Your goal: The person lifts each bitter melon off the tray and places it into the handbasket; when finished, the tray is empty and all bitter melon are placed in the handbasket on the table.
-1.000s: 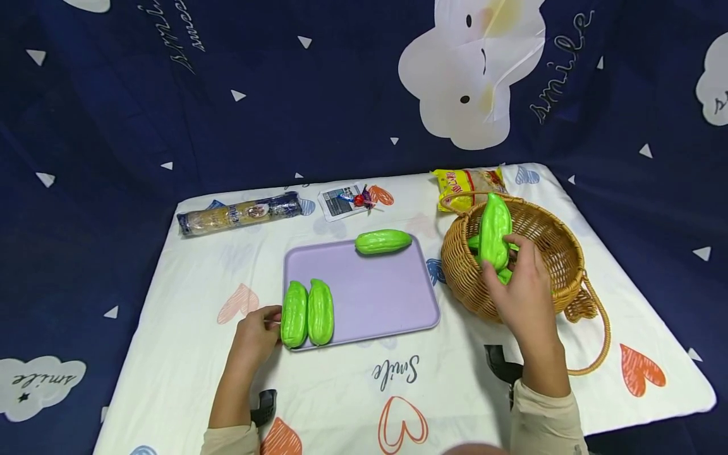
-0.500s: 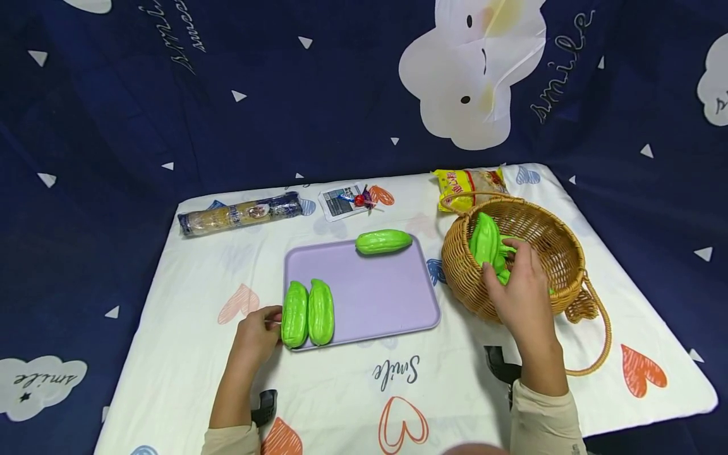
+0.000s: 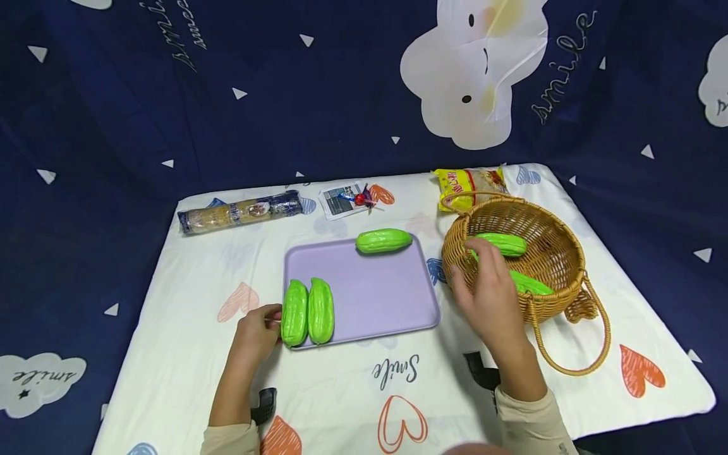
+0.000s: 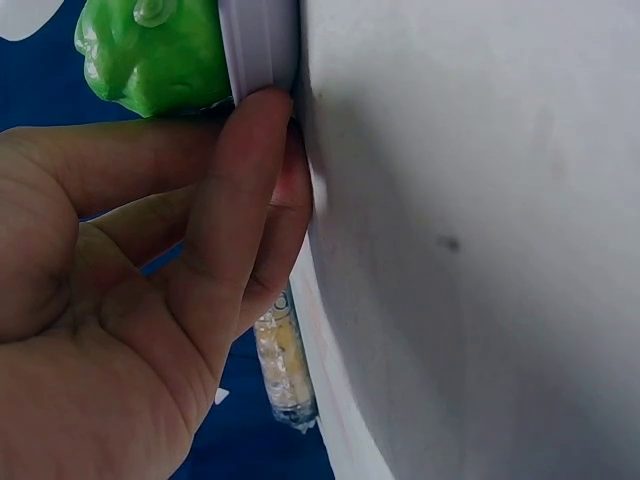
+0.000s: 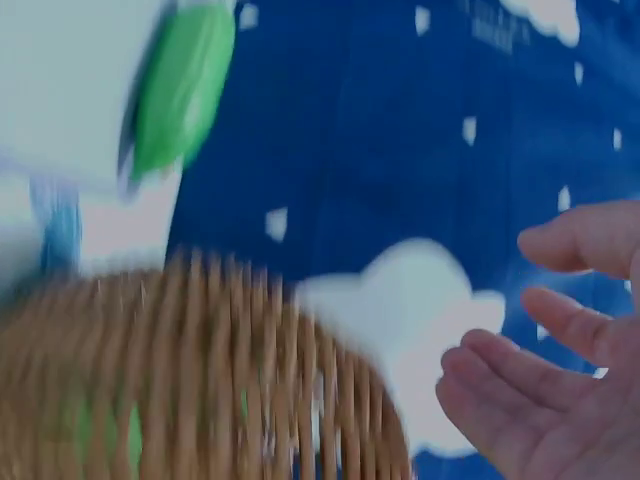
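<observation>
Your left hand (image 3: 257, 335) is touching the purple tray (image 3: 375, 297) with bent fingers at its left edge, by the near left corner; I cannot tell whether it is pinching the rim. Two ridged green gourds (image 3: 321, 311) are lying side by side in that corner, and a third gourd (image 3: 383, 241) is resting at the far right corner. Your right hand (image 3: 491, 303) is hovering at the left rim of the wicker basket (image 3: 455, 245), fingers spread, holding nothing; more gourds (image 3: 503, 244) are lying inside it.
</observation>
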